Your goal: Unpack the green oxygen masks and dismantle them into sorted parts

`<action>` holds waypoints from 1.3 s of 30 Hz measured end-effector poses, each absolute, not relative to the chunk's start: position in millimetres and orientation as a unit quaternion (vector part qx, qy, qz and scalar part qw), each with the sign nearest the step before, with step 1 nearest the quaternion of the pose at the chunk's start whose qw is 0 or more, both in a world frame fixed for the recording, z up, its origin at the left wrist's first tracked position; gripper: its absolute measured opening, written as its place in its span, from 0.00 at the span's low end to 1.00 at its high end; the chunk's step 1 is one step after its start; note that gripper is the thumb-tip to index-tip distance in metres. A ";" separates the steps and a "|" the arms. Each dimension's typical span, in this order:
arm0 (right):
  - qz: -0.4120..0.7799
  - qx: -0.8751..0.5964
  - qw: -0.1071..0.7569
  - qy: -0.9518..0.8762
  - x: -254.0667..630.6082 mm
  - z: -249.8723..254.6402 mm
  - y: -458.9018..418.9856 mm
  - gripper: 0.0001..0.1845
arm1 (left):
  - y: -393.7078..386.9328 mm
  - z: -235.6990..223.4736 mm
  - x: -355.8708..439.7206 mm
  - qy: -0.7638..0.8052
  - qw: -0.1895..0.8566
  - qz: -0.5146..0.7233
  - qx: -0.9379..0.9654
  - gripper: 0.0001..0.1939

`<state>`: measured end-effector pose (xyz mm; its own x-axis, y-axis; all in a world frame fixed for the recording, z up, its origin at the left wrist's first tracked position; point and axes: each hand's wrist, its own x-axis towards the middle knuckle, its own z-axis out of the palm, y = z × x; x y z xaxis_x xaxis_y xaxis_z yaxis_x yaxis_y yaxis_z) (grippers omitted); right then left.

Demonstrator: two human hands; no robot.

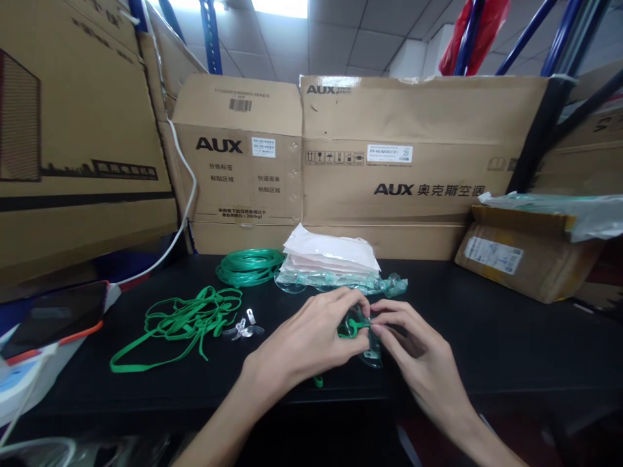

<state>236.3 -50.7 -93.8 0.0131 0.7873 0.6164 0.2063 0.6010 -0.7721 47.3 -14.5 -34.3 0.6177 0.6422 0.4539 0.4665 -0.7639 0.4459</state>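
My left hand (316,327) is closed around a clear plastic piece (372,358) that looks like a face mask, mostly hidden by the fingers. A green elastic strap (359,324) runs across it, between my two hands. Thumb and fingertips of my right hand (413,337) pinch the strap's end at the plastic's right side. Below my left hand, a short green strap end (318,381) shows over the table's front edge. Left of my hands lies a loose tangle of green elastic straps (189,318), with several small shiny pieces (244,329) beside it.
Behind my hands, a stack of white paper sheets (331,250) lies on bagged clear plastic parts (341,281), beside coiled green tubing (249,267). Cardboard boxes (379,227) wall off the black table (487,344). A phone (58,318) lies left; an open carton (525,259) stands right.
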 end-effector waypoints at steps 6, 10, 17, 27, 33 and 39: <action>0.218 -0.388 0.641 -0.625 237.7 -88.6 -50.2 0.04 | -7.6 -28.1 36.1 0.324 0.136 0.309 0.884 0.08; 0.227 -0.405 0.639 -0.614 238.5 -87.4 -49.2 0.05 | -7.5 -26.5 34.3 0.328 0.137 0.311 0.882 0.08; 0.321 -0.395 0.619 -0.599 238.6 -92.0 -45.4 0.15 | -12.4 -29.3 40.1 0.324 0.142 0.301 0.885 0.09; 0.202 -0.397 0.581 -0.681 236.9 -87.5 -51.2 0.07 | -21.6 -28.8 50.0 0.330 0.131 0.289 0.889 0.08; 0.170 -0.396 0.606 -0.669 236.2 -92.6 -52.3 0.06 | -19.2 -27.9 48.1 0.327 0.133 0.294 0.888 0.08; 0.140 -0.412 0.673 -0.598 236.4 -90.1 -51.4 0.08 | -14.2 -26.5 41.4 0.328 0.119 0.300 0.888 0.09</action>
